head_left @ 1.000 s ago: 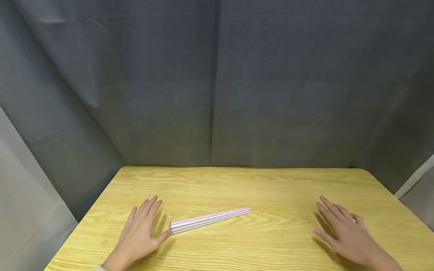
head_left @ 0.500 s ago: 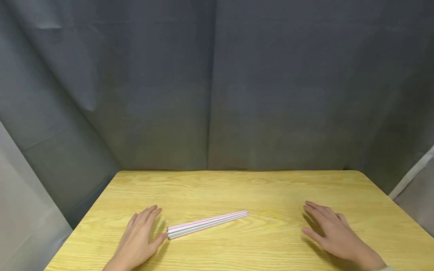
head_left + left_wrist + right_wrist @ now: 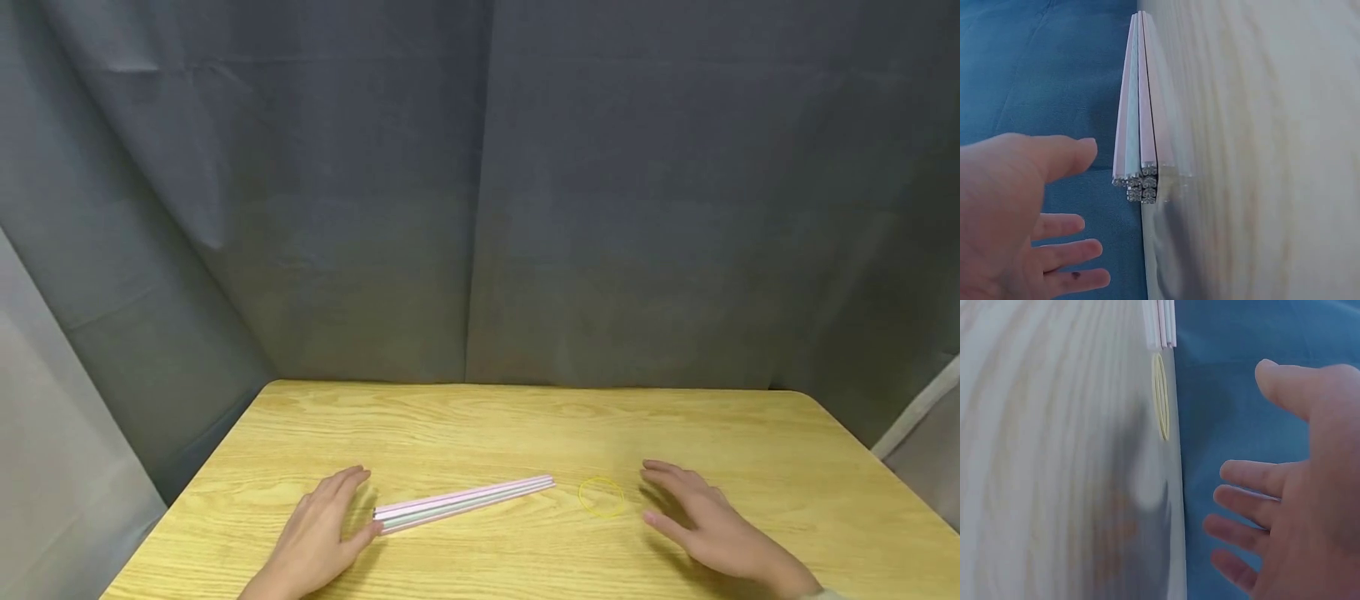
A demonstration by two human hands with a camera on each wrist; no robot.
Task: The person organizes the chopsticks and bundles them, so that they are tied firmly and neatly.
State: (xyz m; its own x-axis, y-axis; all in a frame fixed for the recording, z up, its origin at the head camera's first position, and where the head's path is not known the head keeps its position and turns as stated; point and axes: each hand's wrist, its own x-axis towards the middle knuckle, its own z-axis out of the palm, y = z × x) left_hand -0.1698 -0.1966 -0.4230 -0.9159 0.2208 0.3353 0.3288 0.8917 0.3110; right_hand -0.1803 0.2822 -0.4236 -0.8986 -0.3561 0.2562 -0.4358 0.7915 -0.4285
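Observation:
A bundle of pink and pale green chopsticks (image 3: 465, 502) lies slantwise on the table, its thicker ends to the left. Those square ends (image 3: 1141, 184) look silvery and patterned in the left wrist view. My left hand (image 3: 318, 533) hovers beside them with fingers extended, the thumb tip overlapping the bundle's near corner in the head view; the left wrist view shows a gap there. Just right of the thin ends lies a yellow rubber band (image 3: 580, 497). To its right my right hand (image 3: 701, 525) is held over the table, thumb and fingers spread apart, holding nothing.
The wood-grain table (image 3: 450, 425) has rounded far corners. Behind it hangs a dark grey curtain (image 3: 337, 208), which continues down both sides. A lighter cloth panel (image 3: 60, 417) stands at the left.
My right hand has moved left, closer to the rubber band. My left hand stays beside the chopsticks' thick ends. The chopsticks and rubber band lie as before; the head view has shifted slightly.

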